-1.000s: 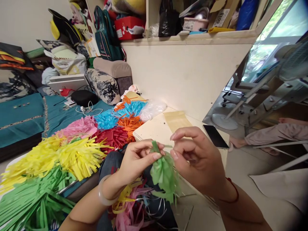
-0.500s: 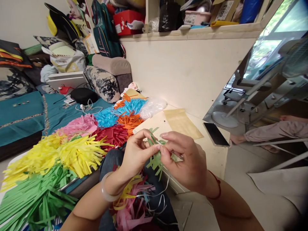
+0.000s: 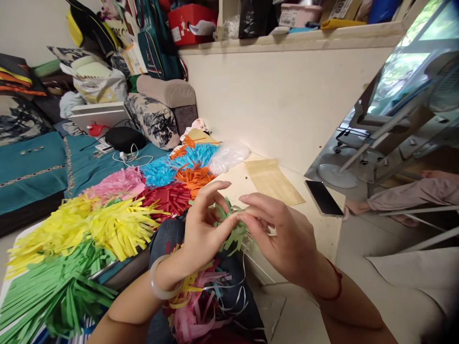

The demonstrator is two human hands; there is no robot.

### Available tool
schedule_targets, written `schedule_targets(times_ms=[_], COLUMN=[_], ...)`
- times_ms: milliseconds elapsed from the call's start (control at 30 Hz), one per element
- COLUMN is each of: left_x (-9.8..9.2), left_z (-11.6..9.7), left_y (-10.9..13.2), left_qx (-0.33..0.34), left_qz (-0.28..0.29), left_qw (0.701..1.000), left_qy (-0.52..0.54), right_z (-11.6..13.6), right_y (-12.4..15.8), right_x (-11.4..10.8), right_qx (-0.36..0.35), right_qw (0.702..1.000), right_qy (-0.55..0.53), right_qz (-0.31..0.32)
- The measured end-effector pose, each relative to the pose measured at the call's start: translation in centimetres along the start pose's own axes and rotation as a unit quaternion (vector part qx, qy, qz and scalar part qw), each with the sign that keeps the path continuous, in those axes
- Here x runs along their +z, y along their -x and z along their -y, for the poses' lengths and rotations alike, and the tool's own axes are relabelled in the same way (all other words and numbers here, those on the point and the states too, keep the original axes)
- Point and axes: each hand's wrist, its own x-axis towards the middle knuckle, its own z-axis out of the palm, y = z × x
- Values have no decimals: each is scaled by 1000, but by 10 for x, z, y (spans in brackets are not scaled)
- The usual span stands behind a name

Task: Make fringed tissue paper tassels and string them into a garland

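Note:
My left hand (image 3: 208, 222) pinches a green paper tassel (image 3: 237, 235), its cut strips hanging below the fingers. From the other side my right hand (image 3: 281, 234) meets it, thumb and fingertips closed at the tassel's top; the exact grip point is hidden by the fingers. A thin white string (image 3: 245, 267) hangs down from the hands in loops. Across my lap lie pink tassels (image 3: 193, 313) and yellow strips (image 3: 190, 289), with the string running over them.
Bundles of yellow (image 3: 120, 227), green (image 3: 64, 286), red (image 3: 167, 200), pink, blue (image 3: 158, 171) and orange fringed paper lie at left. On the cream tabletop are a brown paper sheet (image 3: 274, 181), a phone (image 3: 324, 198) and a clear plastic bag (image 3: 228, 156). Another person's leg (image 3: 412, 193) shows at right.
Both hands stay together at the green tassel. My left index finger has lifted and straightened away from it, and the tassel has shifted slightly. The view has tilted a little downward.

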Motion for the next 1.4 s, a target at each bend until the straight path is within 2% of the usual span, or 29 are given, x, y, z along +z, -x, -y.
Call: schedule_targets(times_ms=[100,167,267,400,1100,1400], left_x=[0,0,0,1,1,1], left_z=[4,5,5,5,1,-1], left_y=[4,5,5,4,4,4], left_qx=[74,95,98,104,111,156], left_qz=[18,27,22,17,23,28], left_qw=[995,992,991,989,985,975], left_qy=[-61,-83,-91,-98,-133,-159], right_z=[0,2,3,3,2,4], right_y=[2,3,3,1,0,1], right_x=[-1,1,4,5,-1,-2], right_qx=[13,17,24,34,35,50], right_qw=[1000,1000,999,998,999,998], right_qy=[-1,-1,-21,-49,-22,-32], right_qz=[2,-7,-10,15,29,34])
